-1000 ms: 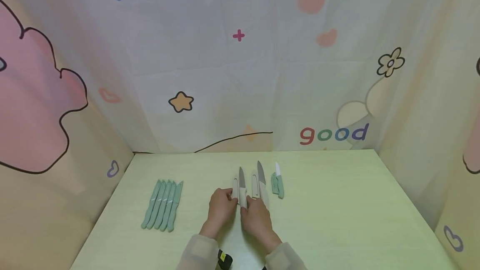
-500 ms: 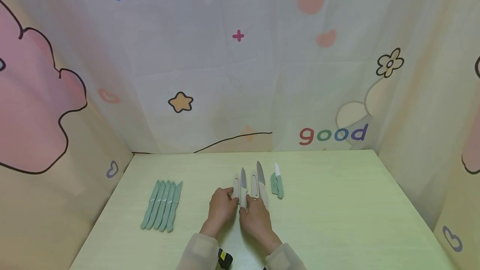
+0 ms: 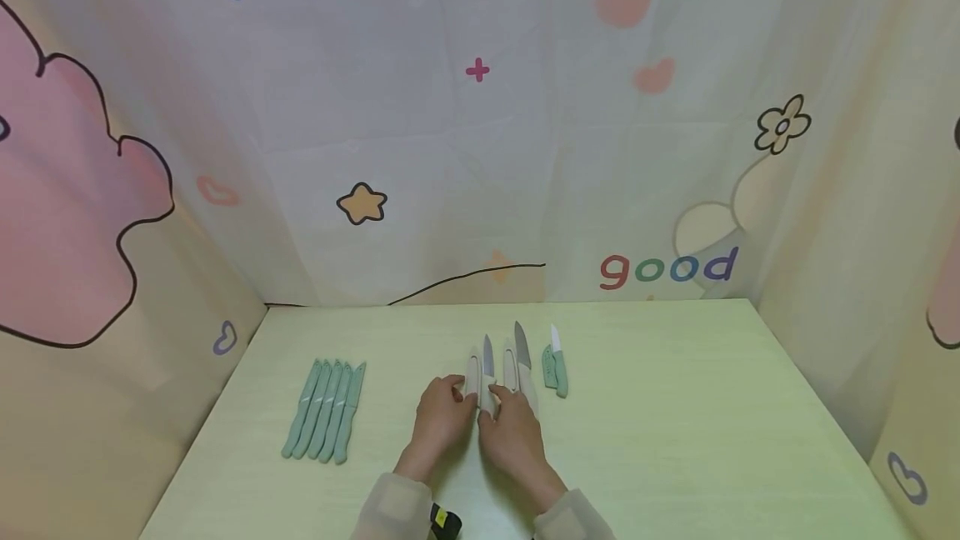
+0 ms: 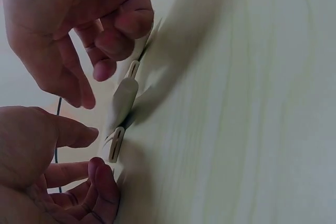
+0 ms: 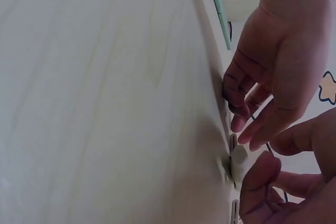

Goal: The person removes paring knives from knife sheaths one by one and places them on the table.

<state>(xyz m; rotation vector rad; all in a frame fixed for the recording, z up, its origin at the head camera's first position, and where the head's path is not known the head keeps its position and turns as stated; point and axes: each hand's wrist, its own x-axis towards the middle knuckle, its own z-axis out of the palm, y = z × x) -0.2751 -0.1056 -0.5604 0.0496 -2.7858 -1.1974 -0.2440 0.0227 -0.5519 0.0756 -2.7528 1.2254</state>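
Observation:
A small white-handled knife (image 3: 488, 354) lies mid-table, blade pointing away, beside its white blade sheath (image 3: 472, 375). My left hand (image 3: 441, 419) has its thumb and index fingertips right at the sheath's near end; a gap shows between them in the left wrist view. Over the knife's white handle (image 5: 240, 158) is my right hand (image 3: 512, 438), thumb and index apart, covering the handle's near end in the head view. Just right lie a second white sheath (image 3: 511, 368) and a larger white-handled knife (image 3: 522, 347), its handle partly behind my right hand.
Several green knives (image 3: 325, 411) lie in a row on the left of the pale table (image 3: 675, 440). A small green-handled knife (image 3: 561, 372) and a green sheath (image 3: 549, 367) lie right of the white ones. A printed curtain (image 3: 420, 107) surrounds the table's back and sides.
The small white-handled knife and its sheath have shifted slightly right and stand straighter side by side. My right index finger has moved slightly up along the handle; my left hand has barely moved.

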